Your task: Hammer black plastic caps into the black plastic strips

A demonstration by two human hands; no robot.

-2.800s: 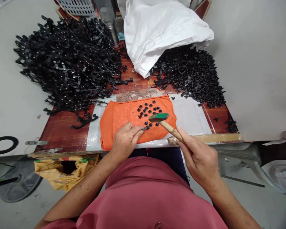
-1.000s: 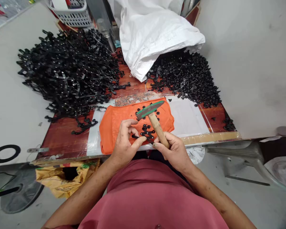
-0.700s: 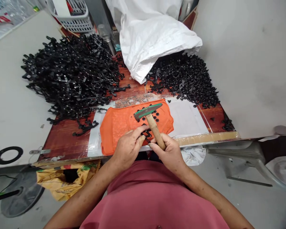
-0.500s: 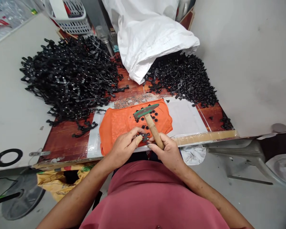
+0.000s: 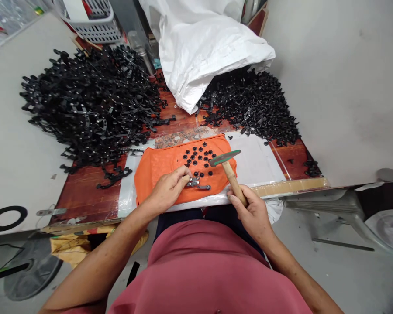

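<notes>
My left hand point(image 5: 172, 185) pinches a small black jointed plastic part point(image 5: 199, 185) over the front of an orange cloth point(image 5: 157, 174). In my right hand point(image 5: 250, 207) is a hammer point(image 5: 231, 174), gripped by its wooden handle, its green-edged head tilted up above the cloth's right side. Several small round black pieces point(image 5: 200, 157) lie spread on the cloth, just beyond the left fingertips. Beneath the cloth is a white sheet point(image 5: 255, 159) on the table. The fingertips hide part of the black part.
A tall heap of black jointed parts point(image 5: 94, 100) stands on the left of the reddish table point(image 5: 85, 192). At the back right, small black pieces point(image 5: 258, 104) pile up by a white sack point(image 5: 209, 48). A grey basket point(image 5: 98, 28) and a metal flask point(image 5: 146, 56) stand behind.
My right hand has moved right with the hammer, away from the left hand, uncovering more round pieces. The left hand still holds the black part, now seen more fully.
</notes>
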